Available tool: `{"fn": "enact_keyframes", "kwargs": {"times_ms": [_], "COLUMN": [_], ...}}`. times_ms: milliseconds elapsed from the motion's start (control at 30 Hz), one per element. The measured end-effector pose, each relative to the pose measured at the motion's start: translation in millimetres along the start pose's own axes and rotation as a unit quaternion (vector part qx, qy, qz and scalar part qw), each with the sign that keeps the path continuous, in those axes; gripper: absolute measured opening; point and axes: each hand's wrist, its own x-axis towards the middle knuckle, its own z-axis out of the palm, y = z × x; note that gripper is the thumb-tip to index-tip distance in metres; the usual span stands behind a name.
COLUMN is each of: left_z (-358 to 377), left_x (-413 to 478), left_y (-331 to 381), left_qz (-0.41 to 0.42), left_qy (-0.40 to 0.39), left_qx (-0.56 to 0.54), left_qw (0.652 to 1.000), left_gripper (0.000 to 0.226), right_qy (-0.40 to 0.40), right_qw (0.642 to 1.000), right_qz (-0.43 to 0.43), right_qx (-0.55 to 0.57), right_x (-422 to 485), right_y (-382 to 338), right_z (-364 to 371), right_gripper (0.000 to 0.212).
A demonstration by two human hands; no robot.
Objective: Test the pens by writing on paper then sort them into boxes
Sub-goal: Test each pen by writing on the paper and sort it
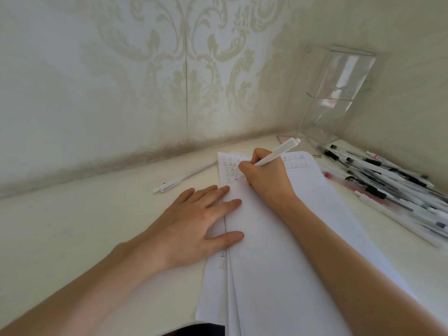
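A slim white plastic click pen (184, 177) lies on the pale surface (72, 226) near the left hand (194, 221), whose grip is slack, straight fingers (215, 191) pressing the stack of white paper sheets (291, 251) to steady it. The right hand (266, 177) curls its grip round a second white click pen (274, 155), angled down at the rows of test marks (231, 169); the heap of black-and-white pens (388, 185) and the clear acrylic box (339, 93) sit to its right.
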Motion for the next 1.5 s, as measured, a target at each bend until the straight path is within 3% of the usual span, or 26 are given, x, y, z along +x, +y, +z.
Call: {"fn": "enact_keyframes", "kwargs": {"times_ms": [733,1000,1067,1167,1267,1367,1500], "left_z": [4,3,3,0,-2,2,6], "left_x": [2,2,1,-1,-1,3,6], "left_y": [-5,-4,-5,-7,-10,-15,-21], "left_qz": [0.011,0.016,0.021,0.003,-0.004,0.050,0.096], "left_qy": [0.009,0.017,0.034,0.118,0.149,0.156,0.209], "left_qx": [0.003,0.001,-0.017,-0.138,-0.240,-0.190,-0.188], "left_qw": [1.000,1.000,0.999,0.983,0.959,0.968,0.955], "left_gripper": [0.078,0.074,0.075,0.078,0.070,0.068,0.046], "right_qy": [-0.017,0.014,0.005,-0.032,-0.085,-0.114,-0.139], "right_qw": [1.000,0.999,0.998,0.996,0.990,0.984,0.976], "right_qz": [0.004,-0.006,-0.018,-0.078,-0.113,-0.127,-0.148], "right_qx": [0.013,0.036,0.056,0.029,0.019,0.058,0.074], "right_x": [-1,0,-3,-6,-9,-13,-18], "right_y": [-1,2,3,5,4,-1,-2], "right_z": [0,-2,-6,-8,-5,-4,-1], "right_gripper": [0.029,0.035,0.034,0.013,0.041,0.045,0.049]}}
